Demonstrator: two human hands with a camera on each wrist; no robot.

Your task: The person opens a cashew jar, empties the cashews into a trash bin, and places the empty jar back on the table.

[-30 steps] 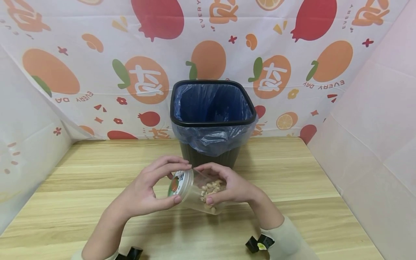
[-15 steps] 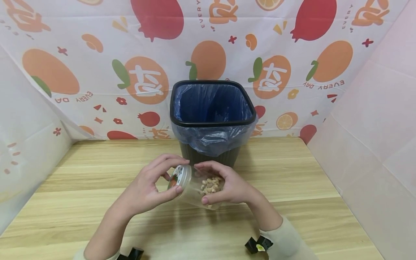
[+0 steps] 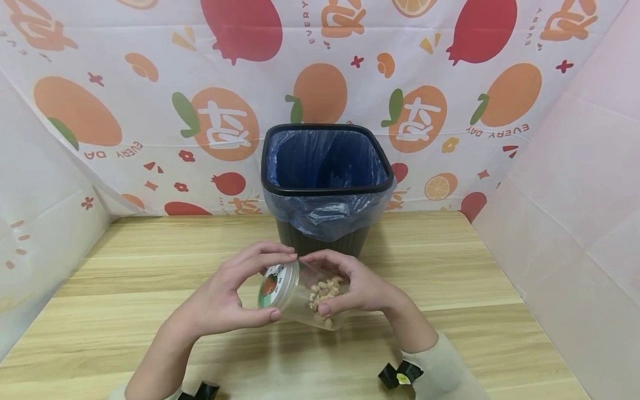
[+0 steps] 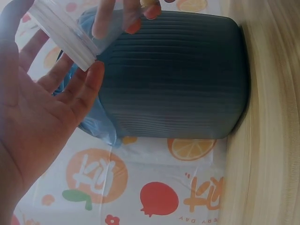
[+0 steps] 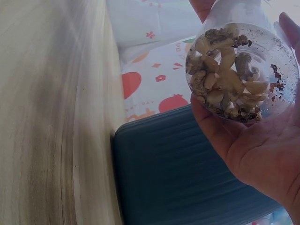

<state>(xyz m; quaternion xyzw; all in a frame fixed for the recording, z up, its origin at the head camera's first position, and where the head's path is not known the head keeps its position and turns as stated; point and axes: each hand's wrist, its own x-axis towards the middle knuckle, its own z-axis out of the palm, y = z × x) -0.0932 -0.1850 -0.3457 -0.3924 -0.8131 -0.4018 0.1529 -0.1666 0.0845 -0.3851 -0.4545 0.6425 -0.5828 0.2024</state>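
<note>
In the head view a clear plastic jar (image 3: 301, 303) is tipped on its side above the table. Its screw lid (image 3: 272, 286) points left and bears a printed label with an orange fruit. My left hand (image 3: 230, 291) holds the lid by its rim, thumb below and fingers above. Around the jar's body curls my right hand (image 3: 357, 286), near the base. Pale nut-like pieces (image 5: 225, 77) with dark crumbs lie inside, clearest through the base in the right wrist view. The left wrist view shows the lid's edge (image 4: 65, 37) at my fingertips.
Behind the hands stands a dark ribbed trash bin (image 3: 320, 241), lined with a blue plastic bag (image 3: 330, 214). The wood-grain table (image 3: 150, 266) carries it. A fruit-printed cloth (image 3: 280, 72) hangs at the back, with pale sheets at both sides.
The jar tipped slightly, then swung back, so the lid's label faces the head camera more than half a second ago. My left thumb has shifted down along with the lid.
</note>
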